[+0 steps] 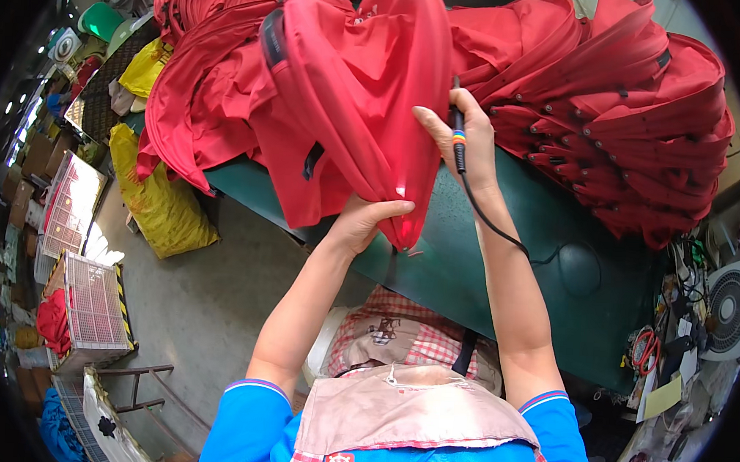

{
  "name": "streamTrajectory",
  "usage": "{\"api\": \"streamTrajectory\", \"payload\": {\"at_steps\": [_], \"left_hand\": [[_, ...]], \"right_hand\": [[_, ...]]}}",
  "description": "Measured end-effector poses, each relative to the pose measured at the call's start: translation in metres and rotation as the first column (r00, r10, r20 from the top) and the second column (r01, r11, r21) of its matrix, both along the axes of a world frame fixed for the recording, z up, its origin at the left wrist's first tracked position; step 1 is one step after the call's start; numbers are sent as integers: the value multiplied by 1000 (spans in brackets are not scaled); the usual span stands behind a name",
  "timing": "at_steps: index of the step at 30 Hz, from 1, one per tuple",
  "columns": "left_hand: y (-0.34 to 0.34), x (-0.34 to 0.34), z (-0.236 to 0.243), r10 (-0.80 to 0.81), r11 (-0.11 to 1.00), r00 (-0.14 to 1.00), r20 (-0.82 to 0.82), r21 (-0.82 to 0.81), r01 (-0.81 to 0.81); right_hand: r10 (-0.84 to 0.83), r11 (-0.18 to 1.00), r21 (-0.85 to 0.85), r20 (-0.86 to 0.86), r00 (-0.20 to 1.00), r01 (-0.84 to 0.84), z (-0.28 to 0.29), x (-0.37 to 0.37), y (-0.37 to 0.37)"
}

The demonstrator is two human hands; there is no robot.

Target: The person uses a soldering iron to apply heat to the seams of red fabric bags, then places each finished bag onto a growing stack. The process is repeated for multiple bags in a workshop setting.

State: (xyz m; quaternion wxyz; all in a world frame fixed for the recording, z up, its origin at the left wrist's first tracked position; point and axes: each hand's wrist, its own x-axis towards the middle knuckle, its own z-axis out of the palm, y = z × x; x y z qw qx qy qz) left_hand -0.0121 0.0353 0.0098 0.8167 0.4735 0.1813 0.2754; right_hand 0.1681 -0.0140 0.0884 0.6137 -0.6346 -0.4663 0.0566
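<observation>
My left hand [369, 218] pinches the pointed lower end of a red fabric piece [369, 104], with the thumb lying across it. This piece has a black strip along its upper left edge and stands up off the table in folds. My right hand [469, 140] is closed around a black pen-shaped tool [459, 122] with a rainbow-coloured band and a cord running down beside my forearm. The tool's upper end points away from me, next to the right edge of the red fabric; its tip is hard to make out.
A dark green table [549, 208] carries heaped red fabric, including a layered stack [614, 119] with metal eyelets at right. A yellow sack [160, 201] sits on the floor at left, near wire crates [95, 299]. A fan [728, 308] and clutter stand at far right.
</observation>
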Motion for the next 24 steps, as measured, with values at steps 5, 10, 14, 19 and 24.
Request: {"api": "streamTrajectory", "payload": {"at_steps": [5, 10, 14, 19, 24], "left_hand": [[0, 0, -12, 68, 996, 997, -45, 57, -65], [-5, -2, -8, 178, 977, 984, 9, 117, -178], [-4, -2, -16, 229, 959, 973, 21, 166, -230], [-8, 1, -15, 259, 950, 966, -7, 185, -253], [-15, 4, -16, 289, 930, 956, 40, 224, -291]], "right_hand": [[16, 975, 221, -172, 985, 23, 1, -23, -29], [75, 987, 143, -43, 996, -68, -19, -56, -125], [106, 993, -46, -11, 994, -106, -26, -83, -148], [65, 997, -36, -19, 998, -66, -32, -88, -139], [33, 995, -97, -51, 998, -37, -33, -84, -115]]}}
